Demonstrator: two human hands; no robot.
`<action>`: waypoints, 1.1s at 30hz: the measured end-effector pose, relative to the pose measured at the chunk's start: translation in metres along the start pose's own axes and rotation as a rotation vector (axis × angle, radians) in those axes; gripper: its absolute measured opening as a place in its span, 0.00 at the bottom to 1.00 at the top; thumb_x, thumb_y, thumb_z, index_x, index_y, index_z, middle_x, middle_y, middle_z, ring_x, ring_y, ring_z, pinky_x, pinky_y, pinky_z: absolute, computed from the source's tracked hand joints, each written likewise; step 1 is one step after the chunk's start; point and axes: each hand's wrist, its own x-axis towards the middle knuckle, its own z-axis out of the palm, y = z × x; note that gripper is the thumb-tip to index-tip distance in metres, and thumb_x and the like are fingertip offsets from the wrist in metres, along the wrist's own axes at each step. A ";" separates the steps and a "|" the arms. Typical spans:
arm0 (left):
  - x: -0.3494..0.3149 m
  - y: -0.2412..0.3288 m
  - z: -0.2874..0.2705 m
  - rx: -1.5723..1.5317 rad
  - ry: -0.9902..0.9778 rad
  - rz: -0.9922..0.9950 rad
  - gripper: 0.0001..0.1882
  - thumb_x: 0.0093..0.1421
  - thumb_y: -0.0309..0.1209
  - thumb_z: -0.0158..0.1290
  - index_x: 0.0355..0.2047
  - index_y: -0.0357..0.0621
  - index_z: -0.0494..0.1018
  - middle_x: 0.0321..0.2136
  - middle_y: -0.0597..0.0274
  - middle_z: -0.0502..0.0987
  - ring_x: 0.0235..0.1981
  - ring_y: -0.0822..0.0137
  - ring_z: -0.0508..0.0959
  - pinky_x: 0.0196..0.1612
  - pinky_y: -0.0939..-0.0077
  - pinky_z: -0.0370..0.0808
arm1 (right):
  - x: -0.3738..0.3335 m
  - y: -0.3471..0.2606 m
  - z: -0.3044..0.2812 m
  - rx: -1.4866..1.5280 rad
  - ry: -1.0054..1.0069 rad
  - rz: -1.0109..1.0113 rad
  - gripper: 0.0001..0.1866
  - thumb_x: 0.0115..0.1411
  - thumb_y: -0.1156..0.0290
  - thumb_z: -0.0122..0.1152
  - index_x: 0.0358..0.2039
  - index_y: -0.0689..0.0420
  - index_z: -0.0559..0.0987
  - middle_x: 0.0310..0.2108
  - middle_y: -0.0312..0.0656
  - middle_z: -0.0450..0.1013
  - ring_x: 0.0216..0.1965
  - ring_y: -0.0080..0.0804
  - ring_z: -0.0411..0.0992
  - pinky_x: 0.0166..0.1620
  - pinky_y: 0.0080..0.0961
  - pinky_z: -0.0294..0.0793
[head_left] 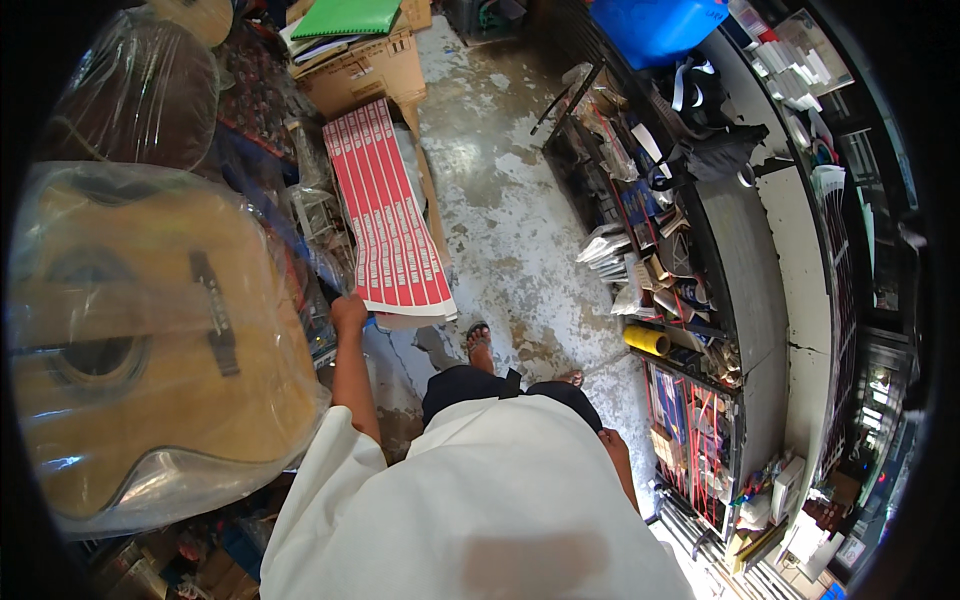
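While the left arm point(354, 378) stretches forward, the left hand point(348, 312) sits at the near left corner of the red-and-white striped sheets point(388, 215), which run ahead and to its right; whether it pinches them cannot be told. The right hand point(613, 441) hangs well apart from the sheets, its finger pose unclear.

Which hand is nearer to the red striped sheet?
The left hand, by the near left corner of the red striped sheet; the right hand is beside the dark shorts.
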 end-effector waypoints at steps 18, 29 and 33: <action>-0.069 0.101 -0.061 -1.225 -0.232 0.149 0.14 0.71 0.22 0.56 0.55 0.38 0.74 0.40 0.61 0.82 0.36 0.72 0.83 0.37 0.72 0.83 | 0.026 -0.130 -0.032 -0.010 -0.064 -0.337 0.22 0.74 0.60 0.62 0.62 0.59 0.79 0.51 0.55 0.84 0.52 0.48 0.84 0.55 0.38 0.82; -0.225 0.156 -0.090 -1.352 -0.569 0.203 0.10 0.73 0.26 0.59 0.52 0.39 0.79 0.39 0.64 0.84 0.37 0.73 0.84 0.41 0.75 0.84 | 0.005 -0.340 -0.029 0.874 -0.763 -0.213 0.42 0.77 0.35 0.49 0.75 0.57 0.64 0.69 0.48 0.70 0.64 0.40 0.74 0.64 0.38 0.73; -0.289 0.160 -0.081 -1.298 -0.754 0.129 0.11 0.72 0.27 0.60 0.52 0.37 0.78 0.40 0.63 0.84 0.36 0.71 0.85 0.43 0.74 0.86 | 0.009 -0.383 -0.020 0.890 -0.656 -0.235 0.37 0.75 0.43 0.60 0.70 0.61 0.71 0.58 0.45 0.79 0.54 0.36 0.80 0.58 0.36 0.78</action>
